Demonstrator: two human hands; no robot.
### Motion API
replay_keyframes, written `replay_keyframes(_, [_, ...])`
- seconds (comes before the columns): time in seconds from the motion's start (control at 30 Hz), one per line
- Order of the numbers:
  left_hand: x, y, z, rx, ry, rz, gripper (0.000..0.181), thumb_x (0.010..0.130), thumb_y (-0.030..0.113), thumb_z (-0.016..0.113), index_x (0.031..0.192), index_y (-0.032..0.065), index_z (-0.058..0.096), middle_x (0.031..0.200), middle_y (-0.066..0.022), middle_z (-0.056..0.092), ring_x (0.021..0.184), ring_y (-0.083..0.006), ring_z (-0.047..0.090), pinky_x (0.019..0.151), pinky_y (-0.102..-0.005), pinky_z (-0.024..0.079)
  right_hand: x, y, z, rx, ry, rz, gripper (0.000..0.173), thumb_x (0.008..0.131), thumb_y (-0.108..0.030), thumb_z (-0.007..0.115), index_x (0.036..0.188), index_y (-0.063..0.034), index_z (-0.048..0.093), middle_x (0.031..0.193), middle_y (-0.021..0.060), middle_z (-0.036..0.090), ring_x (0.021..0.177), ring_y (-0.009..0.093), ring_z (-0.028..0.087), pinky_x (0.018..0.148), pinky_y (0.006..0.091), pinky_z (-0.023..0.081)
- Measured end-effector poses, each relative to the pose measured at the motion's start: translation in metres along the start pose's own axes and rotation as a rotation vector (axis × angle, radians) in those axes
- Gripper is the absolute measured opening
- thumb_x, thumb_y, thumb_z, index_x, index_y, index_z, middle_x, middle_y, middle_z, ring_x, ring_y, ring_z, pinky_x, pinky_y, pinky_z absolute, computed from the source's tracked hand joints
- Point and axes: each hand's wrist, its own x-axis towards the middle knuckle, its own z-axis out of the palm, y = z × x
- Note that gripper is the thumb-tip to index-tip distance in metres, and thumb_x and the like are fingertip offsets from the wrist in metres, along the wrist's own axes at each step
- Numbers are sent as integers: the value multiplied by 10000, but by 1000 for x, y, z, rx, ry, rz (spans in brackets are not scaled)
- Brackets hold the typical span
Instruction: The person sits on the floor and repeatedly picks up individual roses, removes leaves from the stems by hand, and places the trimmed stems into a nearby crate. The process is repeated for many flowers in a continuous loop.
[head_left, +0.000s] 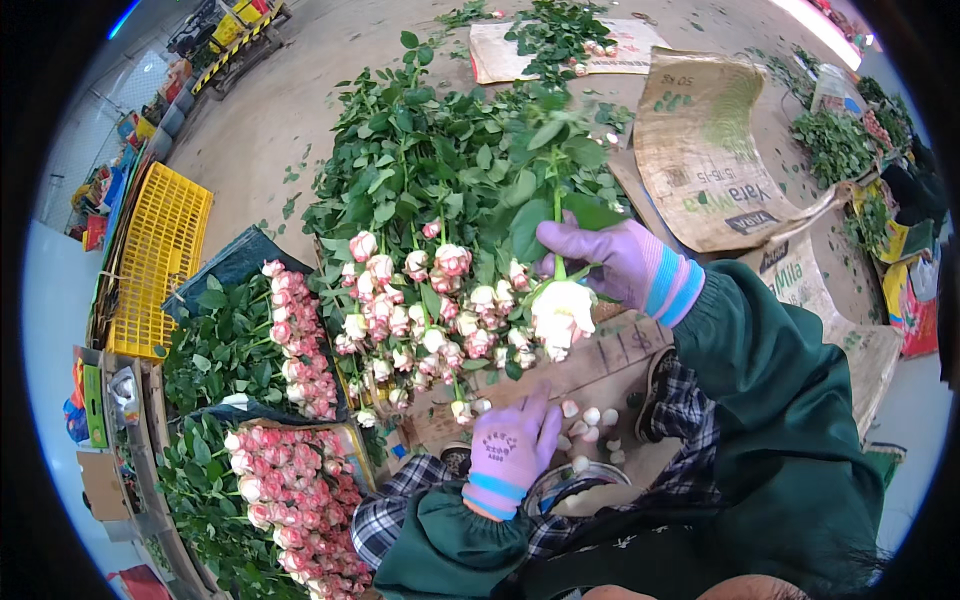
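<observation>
My right hand (604, 259), in a purple knitted glove with blue bands, grips the leafy stem of a white rose (562, 315); its bloom hangs downward below the fingers. My left hand (514, 446), gloved alike, is below the bloom and apart from it, fingers extended and partly spread, holding nothing visible. A large heap of cut roses (450, 300) lies in front of me, pink and white blooms towards me and green leaves pointing away. Loose petals (590, 425) are scattered on the floor to the right of my left hand.
Bundled pink roses (300, 502) stand at the left, beside a yellow plastic crate (157, 259). A wooden board (600, 352) runs along the near side of the heap. Woven fertilizer sacks (697, 150) lie at the right; another sack (495, 56) with cuttings is beyond. A wheeled cart (240, 41) stands far left.
</observation>
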Motion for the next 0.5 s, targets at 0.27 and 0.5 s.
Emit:
replay_keyframes(0.27, [-6,12,1,61,293,275,228,825,107,661,1035,47,595,861,-155,624,705,-348,604,583,-444,470,-61,29,15,284,-35,91,215,911,-189,714,1080,-73,649,923,24,676,862,143,672,779,290,570])
replay_keyframes(0.5, [-3,24,8,-77,526,182,497,810,131,704,1261,26,523,1036,-187,626,792,-355,617,652,-429,496,-59,47,16,453,-193,77,279,993,-236,596,1213,-64,595,1036,32,662,930,132,655,774,266,539])
